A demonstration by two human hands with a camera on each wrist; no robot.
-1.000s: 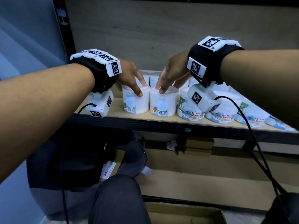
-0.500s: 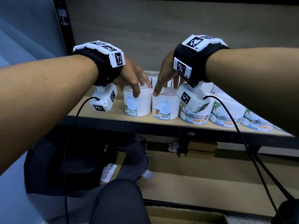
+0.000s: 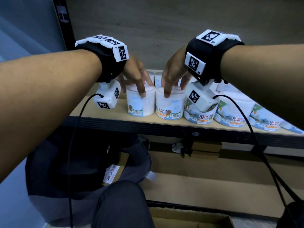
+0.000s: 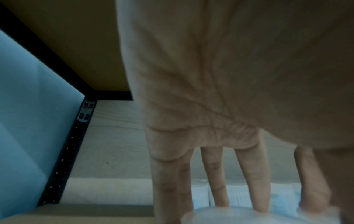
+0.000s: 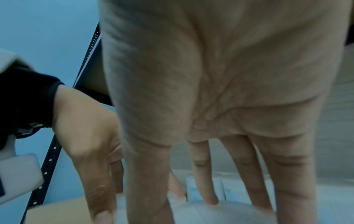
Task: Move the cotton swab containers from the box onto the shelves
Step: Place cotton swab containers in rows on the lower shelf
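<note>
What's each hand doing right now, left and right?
Left hand: fingers spread over the top of the leftmost container, gripping it.
Right hand: fingers spread over the next container, gripping it.

Two white round tubs stand upright side by side at the front left of the shelf [image 3: 102, 115]. The left tub [image 3: 140, 102] shows a barcode and a small bear; the right tub [image 3: 170, 106] reads "COTTON BUDS" beside a bear and barcode. More tubs [image 3: 230, 116] run along the front edge to the right, and others [image 3: 158, 78] stand behind.
</note>
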